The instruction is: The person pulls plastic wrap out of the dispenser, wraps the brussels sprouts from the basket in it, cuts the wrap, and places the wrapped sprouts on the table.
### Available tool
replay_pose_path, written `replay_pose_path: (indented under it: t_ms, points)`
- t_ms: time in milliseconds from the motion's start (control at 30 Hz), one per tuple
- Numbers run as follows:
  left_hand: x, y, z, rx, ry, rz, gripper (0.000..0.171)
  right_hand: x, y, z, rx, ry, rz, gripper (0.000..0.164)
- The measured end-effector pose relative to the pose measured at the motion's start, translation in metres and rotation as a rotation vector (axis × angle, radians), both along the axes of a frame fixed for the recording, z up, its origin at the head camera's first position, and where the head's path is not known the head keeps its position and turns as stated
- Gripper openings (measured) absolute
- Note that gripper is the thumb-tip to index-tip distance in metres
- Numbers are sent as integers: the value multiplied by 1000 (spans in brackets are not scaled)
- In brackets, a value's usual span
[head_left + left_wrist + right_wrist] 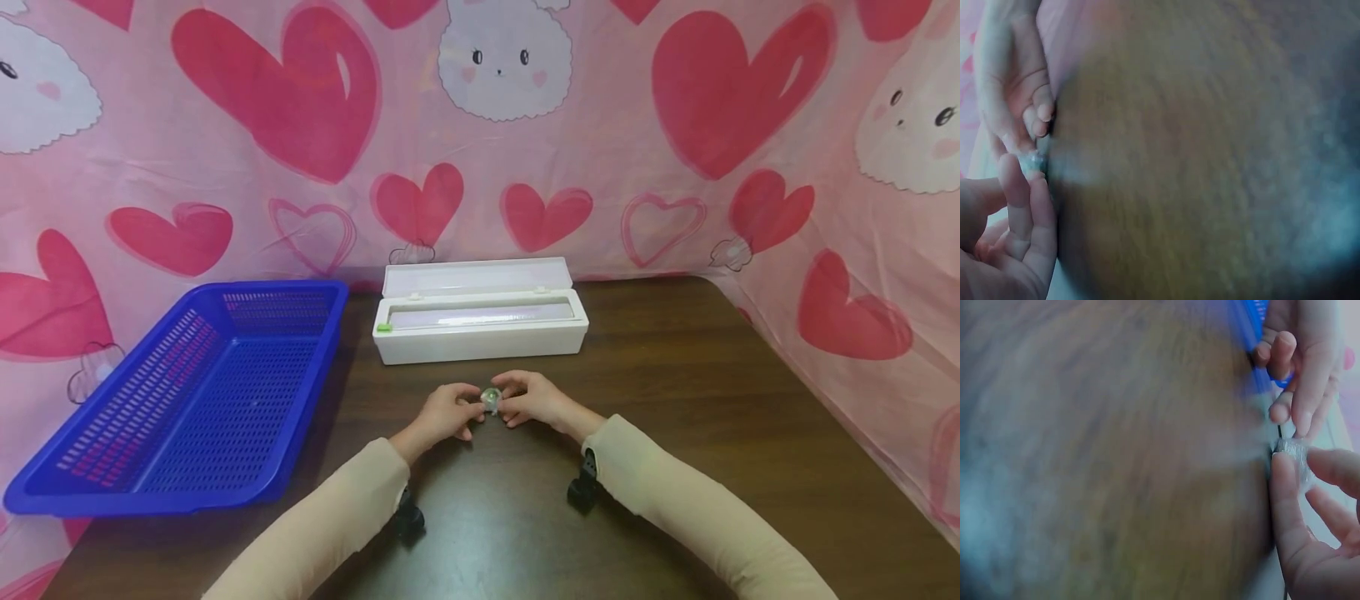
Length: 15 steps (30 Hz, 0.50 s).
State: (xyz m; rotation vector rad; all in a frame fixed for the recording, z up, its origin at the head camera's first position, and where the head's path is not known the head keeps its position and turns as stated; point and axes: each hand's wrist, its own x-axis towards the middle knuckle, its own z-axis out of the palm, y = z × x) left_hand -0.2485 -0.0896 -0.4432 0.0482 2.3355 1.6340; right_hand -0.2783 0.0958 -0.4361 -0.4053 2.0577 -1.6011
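A small round greenish thing wrapped in clear plastic film (491, 398) is held between both hands over the dark wooden table, just in front of a long white box. My left hand (447, 411) pinches it from the left with thumb and fingers. From the other side my right hand (536, 400) grips it between thumb and fingertips. In the right wrist view the crinkled film (1294, 456) shows between the right fingers, with a left fingertip at its far edge. What lies inside the wrap is too small to tell.
The white cling film dispenser (480, 342) stands behind the hands, its lid (476, 277) raised and a green slider (384, 327) at its left end. To the left lies a blue plastic basket (300, 408). A pink heart-patterned cloth (480, 150) hangs behind the table (712, 400).
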Motion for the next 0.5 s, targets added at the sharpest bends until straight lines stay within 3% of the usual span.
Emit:
replay_pose_path:
  t_ms: [100,200,500]
  points:
    - [1,2,1,-60,36,-14,31,1,-4,-1,71,99,50,43]
    - [1,3,2,-57,28,-9,28,3,-8,-2,119,157,52,36]
    - [2,3,2,-36,22,-25,23,8,-12,-1,165,187,-11,23]
